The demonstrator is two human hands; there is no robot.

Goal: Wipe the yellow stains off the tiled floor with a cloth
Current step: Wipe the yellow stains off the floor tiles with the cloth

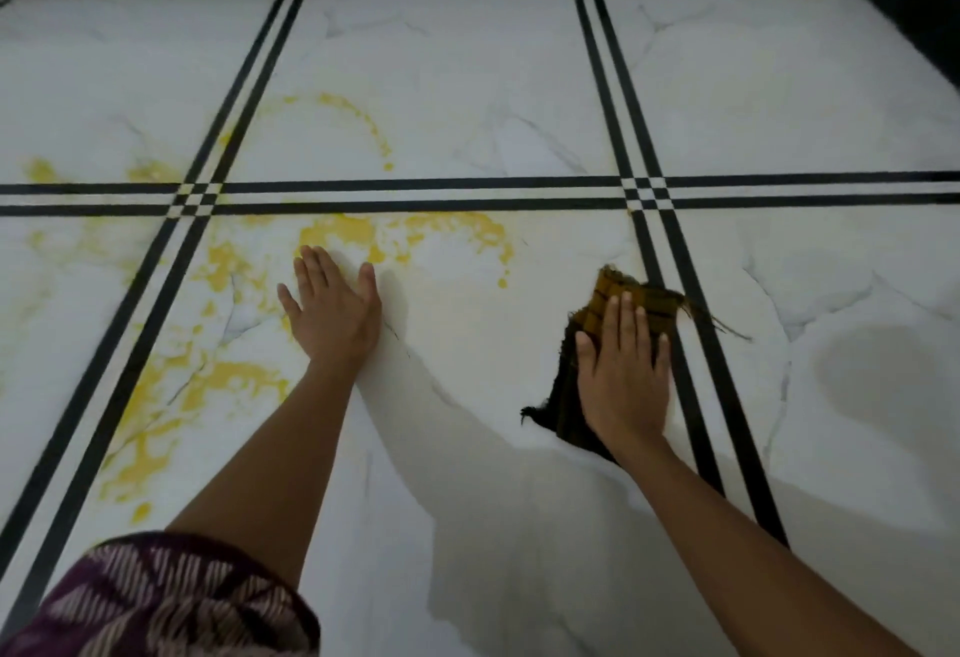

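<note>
Right hand (623,370) flat on dark checked cloth (613,303), fingers together, pressing it to white tiled floor (467,396) just beside the black double lines (696,324). Left hand (332,308) palm down, fingers close together, thumb out, right at the yellow stains (239,261). Patterned sleeve (171,599) bottom left.

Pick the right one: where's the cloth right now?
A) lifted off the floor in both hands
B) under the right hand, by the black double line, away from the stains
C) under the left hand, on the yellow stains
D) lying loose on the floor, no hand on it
B: the right hand lies flat on the cloth beside the black double line, while the left hand rests bare at the yellow stains.
</note>
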